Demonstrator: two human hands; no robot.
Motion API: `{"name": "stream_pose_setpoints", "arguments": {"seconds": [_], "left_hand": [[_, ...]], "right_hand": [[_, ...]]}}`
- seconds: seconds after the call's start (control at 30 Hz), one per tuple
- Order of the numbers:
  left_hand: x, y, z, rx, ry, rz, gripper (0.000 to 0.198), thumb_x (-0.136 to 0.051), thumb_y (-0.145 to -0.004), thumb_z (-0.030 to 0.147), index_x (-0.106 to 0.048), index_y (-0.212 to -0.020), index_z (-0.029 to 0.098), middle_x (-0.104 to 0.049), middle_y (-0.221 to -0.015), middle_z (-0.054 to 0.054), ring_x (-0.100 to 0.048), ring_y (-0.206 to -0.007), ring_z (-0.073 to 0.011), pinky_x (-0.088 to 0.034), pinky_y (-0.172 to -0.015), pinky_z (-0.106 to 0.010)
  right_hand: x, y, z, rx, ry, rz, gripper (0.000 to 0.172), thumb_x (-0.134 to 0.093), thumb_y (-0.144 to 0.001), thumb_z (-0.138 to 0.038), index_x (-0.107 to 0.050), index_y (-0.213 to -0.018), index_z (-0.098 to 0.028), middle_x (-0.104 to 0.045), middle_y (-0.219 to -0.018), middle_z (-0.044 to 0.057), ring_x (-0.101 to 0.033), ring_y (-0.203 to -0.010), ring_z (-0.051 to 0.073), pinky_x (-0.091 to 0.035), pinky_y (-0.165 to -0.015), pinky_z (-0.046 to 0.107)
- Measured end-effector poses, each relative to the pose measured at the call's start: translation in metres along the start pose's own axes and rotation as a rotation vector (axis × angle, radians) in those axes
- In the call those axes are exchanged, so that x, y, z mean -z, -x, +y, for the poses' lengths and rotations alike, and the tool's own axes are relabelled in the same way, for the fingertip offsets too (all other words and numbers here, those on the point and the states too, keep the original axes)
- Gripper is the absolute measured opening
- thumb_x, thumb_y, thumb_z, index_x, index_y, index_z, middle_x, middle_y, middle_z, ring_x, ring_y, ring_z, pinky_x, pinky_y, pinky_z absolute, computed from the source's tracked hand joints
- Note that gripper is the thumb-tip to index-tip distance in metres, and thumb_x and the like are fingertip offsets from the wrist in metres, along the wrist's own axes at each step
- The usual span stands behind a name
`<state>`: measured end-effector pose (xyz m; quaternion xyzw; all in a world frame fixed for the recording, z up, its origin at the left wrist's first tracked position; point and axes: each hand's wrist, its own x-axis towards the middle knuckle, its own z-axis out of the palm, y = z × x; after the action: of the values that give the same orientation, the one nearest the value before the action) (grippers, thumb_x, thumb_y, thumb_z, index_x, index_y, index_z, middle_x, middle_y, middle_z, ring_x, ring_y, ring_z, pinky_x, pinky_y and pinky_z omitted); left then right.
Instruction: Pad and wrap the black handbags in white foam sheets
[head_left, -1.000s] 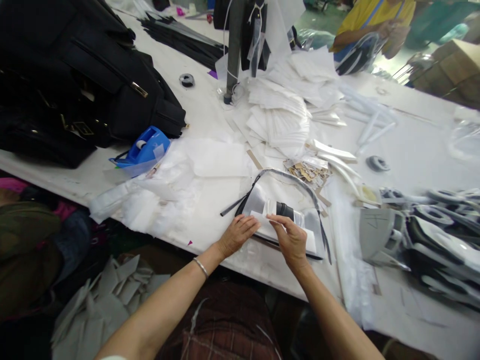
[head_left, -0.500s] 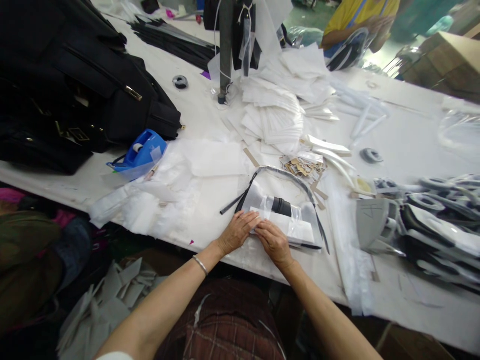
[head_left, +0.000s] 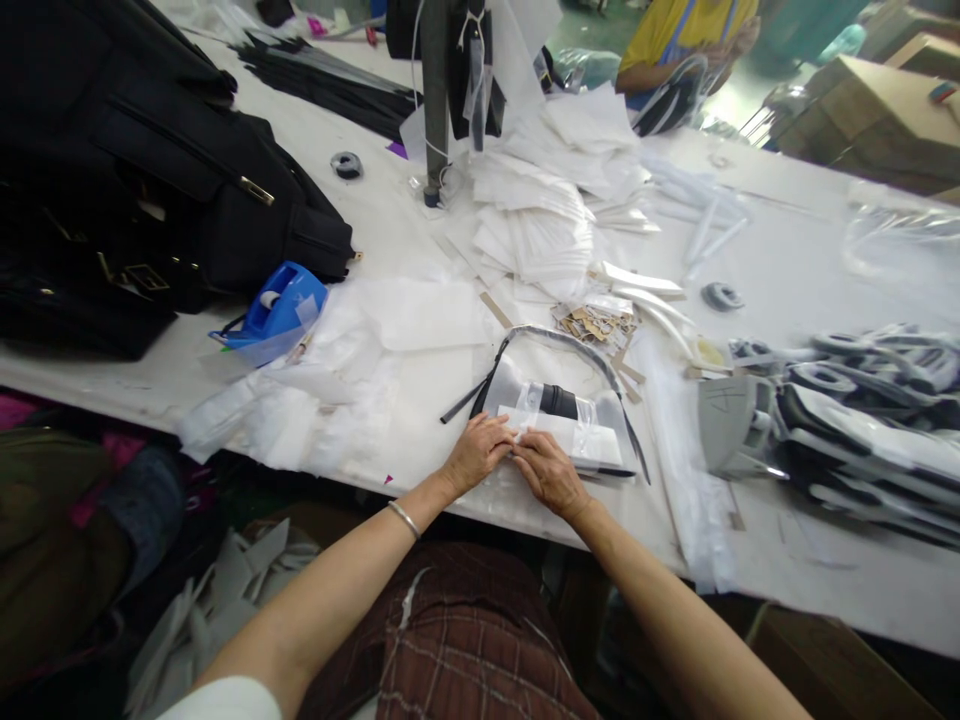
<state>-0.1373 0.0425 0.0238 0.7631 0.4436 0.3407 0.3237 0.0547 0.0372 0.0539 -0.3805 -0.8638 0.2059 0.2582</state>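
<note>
A handbag [head_left: 559,402] lies flat near the front edge of the table, its wrapped strap [head_left: 559,333] arched away from me. A white wrapping sheet [head_left: 600,443] covers its near side, with clear tape across it. My left hand [head_left: 480,452] is closed at the near left end of this sheet, fingers bent and pressed onto it. Right beside it, my right hand [head_left: 551,474] is closed on the sheet's near edge, its fingertips almost meeting the left ones. The part under my fingers is hidden.
Left stand a blue tape dispenser [head_left: 277,308] and large black bags [head_left: 187,190]. Stacked white sheets [head_left: 529,225] and a pile of tags [head_left: 596,323] lie beyond the handbag. Wrapped bags [head_left: 862,440] are heaped right. A metal post [head_left: 435,100] rises behind; a person [head_left: 675,45] works across the table.
The camera view has shifted slightly. My hands stay at the same end of the sheet, with the right fingers moved a little along its edge.
</note>
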Motion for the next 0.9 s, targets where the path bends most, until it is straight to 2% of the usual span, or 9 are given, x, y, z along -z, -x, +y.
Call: {"name": "stream_pose_setpoints", "arguments": {"seconds": [0.1,0.2,0.27,0.37,0.47,0.57,0.67,0.77,0.9], "left_hand": [[-0.008,0.002,0.001,-0.018,-0.051,0.045,0.009,-0.056,-0.094,0.022,-0.065,-0.092,0.022,-0.073,-0.107,-0.002,-0.057,-0.122,-0.022,-0.033,-0.111,-0.05],[-0.011,0.004,0.0,-0.044,-0.072,0.065,0.007,-0.06,-0.092,0.023,-0.065,-0.088,0.022,-0.073,-0.105,-0.001,-0.057,-0.122,-0.0211,-0.033,-0.111,-0.048],[-0.01,0.004,0.0,-0.05,-0.064,0.068,0.007,-0.06,-0.092,0.023,-0.065,-0.087,0.022,-0.073,-0.105,-0.001,-0.057,-0.121,-0.0205,-0.032,-0.111,-0.048],[-0.01,0.003,-0.002,-0.033,-0.041,0.081,0.006,-0.061,-0.091,0.022,-0.065,-0.087,0.022,-0.073,-0.105,0.0,-0.058,-0.121,-0.0204,-0.033,-0.11,-0.048],[-0.01,0.003,-0.002,-0.013,-0.027,0.089,0.005,-0.063,-0.09,0.022,-0.066,-0.086,0.023,-0.074,-0.104,0.0,-0.058,-0.12,-0.0206,-0.034,-0.109,-0.048],[-0.009,0.002,-0.002,-0.008,-0.02,0.087,0.003,-0.065,-0.088,0.02,-0.066,-0.086,0.023,-0.073,-0.104,-0.001,-0.058,-0.12,-0.0212,-0.035,-0.109,-0.048],[-0.008,0.001,-0.003,-0.016,-0.012,0.084,0.003,-0.067,-0.087,0.02,-0.066,-0.086,0.023,-0.073,-0.105,-0.001,-0.058,-0.12,-0.0213,-0.036,-0.108,-0.048],[-0.009,0.002,-0.003,-0.025,-0.017,0.082,0.004,-0.068,-0.086,0.02,-0.065,-0.086,0.022,-0.072,-0.105,0.0,-0.058,-0.12,-0.0211,-0.035,-0.108,-0.048],[-0.016,0.006,-0.001,-0.049,-0.082,0.098,0.005,-0.066,-0.087,0.018,-0.063,-0.088,0.021,-0.071,-0.106,-0.001,-0.055,-0.122,-0.0209,-0.031,-0.111,-0.049]], "right_hand": [[0.005,0.003,-0.007,-0.05,-0.027,0.061,0.023,-0.052,-0.092,-0.018,-0.068,-0.108,-0.023,-0.064,-0.098,0.009,-0.06,-0.1,0.022,-0.052,-0.097,0.045],[0.007,0.026,-0.02,-0.194,-0.045,0.074,0.015,-0.055,-0.091,-0.022,-0.069,-0.094,-0.023,-0.066,-0.09,0.007,-0.063,-0.091,0.021,-0.054,-0.084,0.038],[0.001,0.05,-0.029,-0.389,-0.058,0.034,0.013,-0.058,-0.09,-0.027,-0.069,-0.085,-0.023,-0.067,-0.083,0.006,-0.064,-0.08,0.02,-0.054,-0.075,0.035],[-0.018,0.076,-0.041,-0.778,-0.109,-0.008,0.014,-0.069,-0.079,-0.037,-0.068,-0.08,-0.022,-0.068,-0.07,0.003,-0.064,-0.062,0.02,-0.052,-0.06,0.032],[-0.041,0.075,-0.05,-1.047,-0.153,0.007,0.023,-0.074,-0.069,-0.043,-0.067,-0.075,-0.022,-0.067,-0.061,0.003,-0.063,-0.056,0.02,-0.047,-0.054,0.03],[-0.054,0.057,-0.055,-1.145,-0.214,-0.018,0.02,-0.074,-0.066,-0.04,-0.063,-0.062,-0.024,-0.062,-0.055,0.0,-0.056,-0.052,0.016,-0.038,-0.049,0.026],[-0.055,0.046,-0.057,-1.262,-0.482,-0.023,0.022,-0.073,-0.061,-0.033,-0.057,-0.053,-0.023,-0.052,-0.047,-0.004,-0.045,-0.047,0.011,-0.03,-0.046,0.023],[-0.052,0.046,-0.059,-1.344,-0.722,-0.032,0.029,-0.069,-0.062,-0.041,-0.052,-0.051,-0.021,-0.048,-0.044,-0.006,-0.038,-0.042,0.008,-0.026,-0.042,0.022],[-0.051,0.045,-0.067,-1.383,-0.925,-0.053,0.033,-0.067,-0.061,-0.048,-0.051,-0.054,-0.02,-0.052,-0.045,-0.004,-0.039,-0.04,0.007,-0.026,-0.04,0.021]]}}
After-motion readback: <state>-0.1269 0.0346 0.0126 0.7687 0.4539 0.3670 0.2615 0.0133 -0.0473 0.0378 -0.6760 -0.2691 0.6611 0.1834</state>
